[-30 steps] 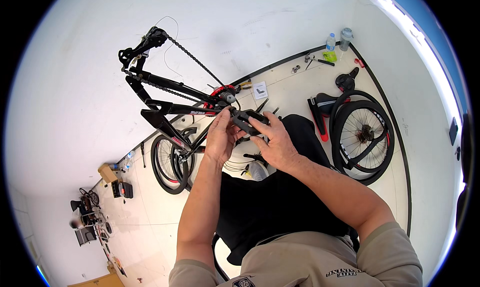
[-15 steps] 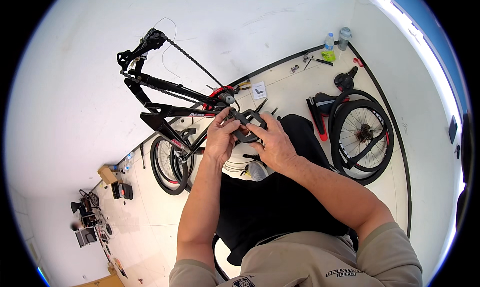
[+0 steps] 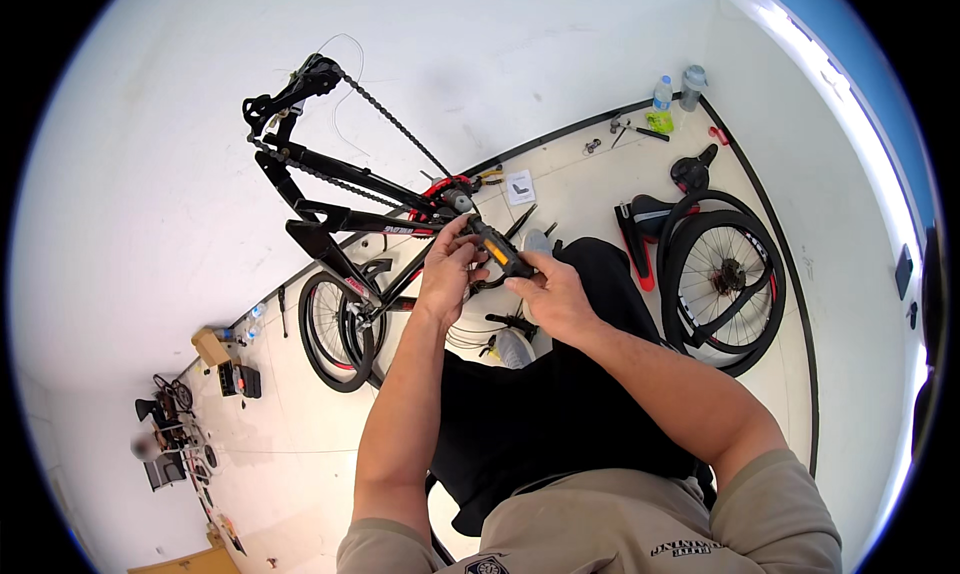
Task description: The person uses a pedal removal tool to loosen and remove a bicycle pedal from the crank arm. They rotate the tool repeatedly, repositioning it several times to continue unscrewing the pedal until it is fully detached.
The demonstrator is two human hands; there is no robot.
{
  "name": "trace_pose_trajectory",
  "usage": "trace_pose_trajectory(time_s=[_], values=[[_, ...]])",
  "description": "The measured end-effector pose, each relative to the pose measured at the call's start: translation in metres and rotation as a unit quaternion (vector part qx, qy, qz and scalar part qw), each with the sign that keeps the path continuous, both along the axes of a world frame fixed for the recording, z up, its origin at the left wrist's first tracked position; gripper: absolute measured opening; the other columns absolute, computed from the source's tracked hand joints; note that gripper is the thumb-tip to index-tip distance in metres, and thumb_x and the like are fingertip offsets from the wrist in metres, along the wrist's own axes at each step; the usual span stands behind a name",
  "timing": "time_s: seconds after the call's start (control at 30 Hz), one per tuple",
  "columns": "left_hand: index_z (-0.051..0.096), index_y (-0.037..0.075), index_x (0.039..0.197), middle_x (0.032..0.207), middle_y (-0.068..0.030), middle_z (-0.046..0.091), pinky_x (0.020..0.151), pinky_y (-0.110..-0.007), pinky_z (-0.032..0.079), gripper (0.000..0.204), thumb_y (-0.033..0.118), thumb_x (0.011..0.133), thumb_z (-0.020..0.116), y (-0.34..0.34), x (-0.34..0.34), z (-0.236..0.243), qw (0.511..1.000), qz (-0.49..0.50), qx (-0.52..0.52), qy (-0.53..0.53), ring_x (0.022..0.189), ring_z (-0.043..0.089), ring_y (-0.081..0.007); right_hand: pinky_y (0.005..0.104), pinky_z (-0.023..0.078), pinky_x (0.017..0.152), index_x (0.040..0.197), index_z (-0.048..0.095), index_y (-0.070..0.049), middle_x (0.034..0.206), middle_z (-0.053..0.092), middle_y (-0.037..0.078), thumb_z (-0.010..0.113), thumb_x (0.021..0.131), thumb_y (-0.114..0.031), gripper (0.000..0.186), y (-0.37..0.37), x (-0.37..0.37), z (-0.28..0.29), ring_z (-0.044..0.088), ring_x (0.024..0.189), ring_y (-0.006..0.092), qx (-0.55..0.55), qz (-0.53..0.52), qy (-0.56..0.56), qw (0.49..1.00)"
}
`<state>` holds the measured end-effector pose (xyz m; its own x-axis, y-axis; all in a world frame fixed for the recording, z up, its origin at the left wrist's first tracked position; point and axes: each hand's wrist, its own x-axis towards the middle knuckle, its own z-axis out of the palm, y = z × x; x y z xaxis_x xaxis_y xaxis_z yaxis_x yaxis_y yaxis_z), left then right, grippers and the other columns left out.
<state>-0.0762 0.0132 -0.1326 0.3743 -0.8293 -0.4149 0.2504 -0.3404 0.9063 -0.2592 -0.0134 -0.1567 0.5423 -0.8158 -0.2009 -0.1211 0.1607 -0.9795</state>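
A black bicycle pedal (image 3: 499, 252) with an orange reflector strip is held between my two hands, its edge turned up toward me. My left hand (image 3: 448, 274) is closed at the pedal's far-left end, its fingers curled. On the near-right end, my right hand (image 3: 556, 299) grips with thumb and fingers. Just beyond the pedal stands a black bicycle frame (image 3: 365, 219), with a red chainring (image 3: 430, 196), a crank area and a hanging chain (image 3: 395, 124). My fingers partly hide the pedal's ends.
A wheel (image 3: 728, 284) with a tyre lies at the right, beside a saddle (image 3: 655, 219). Another wheel (image 3: 335, 332) is at the left. Toward the wall are a leaflet (image 3: 520, 187), a hammer (image 3: 648, 132) and bottles (image 3: 663, 94). My shoe (image 3: 514, 349) shows below the pedal.
The pedal has been turned from its open, flat face to its edge, so the orange reflector now shows. My right hand has shifted slightly down along it.
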Motion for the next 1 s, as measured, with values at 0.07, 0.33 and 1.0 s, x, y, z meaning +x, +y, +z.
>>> trace_pose_trajectory(time_s=[0.07, 0.33, 1.0], values=[[0.046, 0.01, 0.143, 0.116, -0.0077, 0.06, 0.07, -0.026, 0.055, 0.05, 0.0, 0.095, 0.05, -0.002, 0.002, -0.005, 1.0, -0.009, -0.004, -0.011, 0.089, 0.06, -0.0136, 0.0316, 0.055, 0.08, 0.118, 0.062, 0.006, 0.094, 0.067, 0.011, 0.067, 0.093, -0.016, 0.034, 0.0, 0.0, -0.008, 0.066, 0.081, 0.0154, 0.045, -0.008, -0.05, 0.998], [0.046, 0.013, 0.142, 0.117, -0.0078, 0.06, 0.075, -0.03, 0.054, 0.05, 0.002, 0.095, 0.052, 0.003, 0.008, -0.014, 0.999, -0.021, -0.009, -0.022, 0.093, 0.061, -0.014, 0.0251, 0.05, 0.065, 0.114, 0.062, -0.003, 0.096, 0.068, 0.008, 0.056, 0.102, -0.032, 0.032, -0.002, -0.004, 0.01, 0.071, 0.091, 0.0196, 0.194, -0.008, -0.054, 0.98], [0.048, 0.009, 0.138, 0.116, -0.0114, 0.065, 0.076, -0.033, 0.057, 0.034, 0.012, 0.104, 0.049, 0.0, -0.004, -0.011, 0.989, 0.046, -0.064, 0.125, 0.096, 0.066, -0.0176, 0.0441, 0.061, 0.079, 0.137, 0.04, 0.005, 0.108, 0.065, 0.017, 0.042, 0.106, -0.018, 0.038, -0.007, 0.001, 0.015, 0.07, 0.083, 0.0277, 0.381, -0.086, -0.206, 0.897]])
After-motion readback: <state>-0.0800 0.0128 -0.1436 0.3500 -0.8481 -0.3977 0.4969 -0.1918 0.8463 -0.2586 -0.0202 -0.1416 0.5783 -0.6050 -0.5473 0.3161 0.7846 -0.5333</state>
